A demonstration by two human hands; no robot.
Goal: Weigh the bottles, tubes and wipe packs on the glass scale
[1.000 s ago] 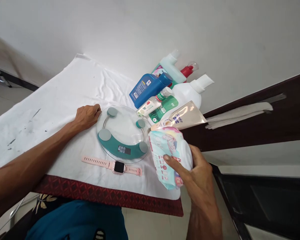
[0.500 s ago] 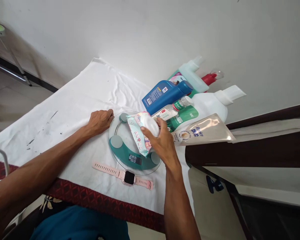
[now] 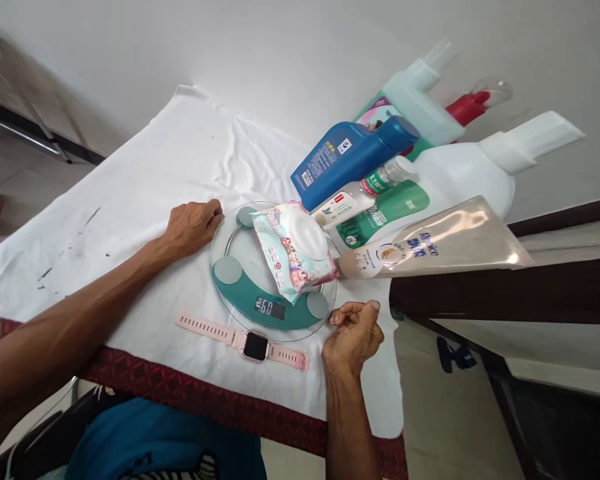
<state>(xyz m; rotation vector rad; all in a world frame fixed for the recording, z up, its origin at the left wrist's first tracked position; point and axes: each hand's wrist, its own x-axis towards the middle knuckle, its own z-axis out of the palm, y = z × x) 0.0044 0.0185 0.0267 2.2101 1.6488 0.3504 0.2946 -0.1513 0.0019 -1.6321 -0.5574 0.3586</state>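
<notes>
A pack of wet wipes [image 3: 300, 243] with a white lid lies on the round glass scale [image 3: 253, 313], whose small display shows digits. At the scale's upper left edge, my left hand [image 3: 193, 227] rests on the cloth with its fingers curled in. My right hand [image 3: 354, 333] lies palm up by the scale's lower right edge, fingers curled and nothing in them. In front of the scale a pink watch [image 3: 255, 346] is stretched out flat.
To the right stand a blue bottle [image 3: 347, 157], a small clear bottle [image 3: 353, 200], a large white bottle [image 3: 460, 173], a beige Rejoice bottle [image 3: 440, 243], a pale green bottle [image 3: 420, 110] and a red-topped bottle [image 3: 473, 107]. A white cloth [image 3: 145, 193] covers the table.
My right hand has let go of the wipes pack, which stays on the scale, and drawn back to the lower right. The display digits have changed. My left hand stays by the scale.
</notes>
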